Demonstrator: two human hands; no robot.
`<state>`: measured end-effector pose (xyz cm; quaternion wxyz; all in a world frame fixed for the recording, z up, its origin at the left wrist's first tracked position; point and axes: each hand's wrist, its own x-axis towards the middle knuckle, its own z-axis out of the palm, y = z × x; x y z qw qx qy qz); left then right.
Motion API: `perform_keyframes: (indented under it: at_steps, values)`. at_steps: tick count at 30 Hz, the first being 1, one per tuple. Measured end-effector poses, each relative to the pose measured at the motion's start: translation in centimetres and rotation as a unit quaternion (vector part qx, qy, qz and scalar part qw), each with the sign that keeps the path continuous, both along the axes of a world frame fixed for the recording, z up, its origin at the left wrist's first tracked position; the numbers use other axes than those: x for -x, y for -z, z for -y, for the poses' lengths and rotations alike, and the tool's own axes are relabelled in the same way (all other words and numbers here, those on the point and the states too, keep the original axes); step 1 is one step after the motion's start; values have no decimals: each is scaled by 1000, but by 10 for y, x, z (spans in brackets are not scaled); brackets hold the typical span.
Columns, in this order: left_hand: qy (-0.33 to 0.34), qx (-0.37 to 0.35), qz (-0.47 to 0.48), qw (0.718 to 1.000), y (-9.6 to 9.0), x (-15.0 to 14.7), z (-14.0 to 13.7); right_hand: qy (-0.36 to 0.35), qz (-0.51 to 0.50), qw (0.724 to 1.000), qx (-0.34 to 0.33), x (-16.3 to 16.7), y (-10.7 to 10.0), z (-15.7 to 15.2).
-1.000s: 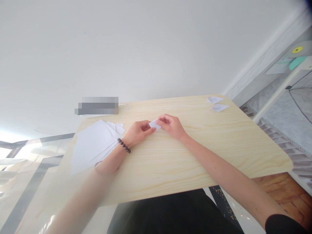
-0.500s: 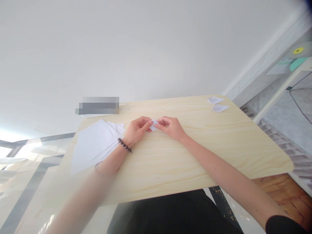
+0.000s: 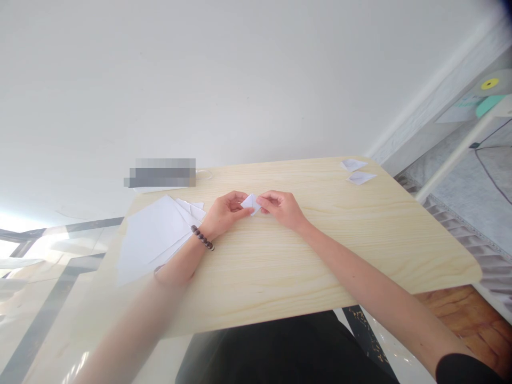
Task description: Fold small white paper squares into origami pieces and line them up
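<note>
The small folded paper [image 3: 250,201], creased down its middle, is between my hands above the desk [image 3: 320,261]. My left hand's [image 3: 224,214] grip pinches one side, my right hand's [image 3: 283,208] grip the other. White sheets [image 3: 154,229] lie fanned at my left, partly covered by my left forearm [image 3: 180,264]. Two folded paper pieces [image 3: 362,177] rest near the far right corner; a pixelated object [image 3: 164,175] is far left.
</note>
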<state>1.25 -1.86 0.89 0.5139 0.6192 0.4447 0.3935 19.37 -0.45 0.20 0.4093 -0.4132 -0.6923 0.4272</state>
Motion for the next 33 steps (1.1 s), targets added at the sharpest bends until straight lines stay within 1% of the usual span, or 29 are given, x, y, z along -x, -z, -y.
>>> perform_keyframes:
  at_steps: [5,12,17,21,27,33]
  values:
    - [1,22,2,1000,2,1,-1,-12,17,1000,-10,1,-2,1]
    - [20,12,13,1000,-1,1,-1,-17,23,999,-18,1,0,0]
    - [-2,-29,3,1000,-5,-1,1,-21,42,996,-69,2,-1,1]
    - [-36,-39,-34,998,-5,-1,1,-14,60,992,-108,4,-1,3]
    - [-46,-55,-66,995,-7,-4,7,14,82,983,-165,5,0,5]
    - [-60,-56,-70,994,-7,-8,9,39,106,977,-181,4,0,5]
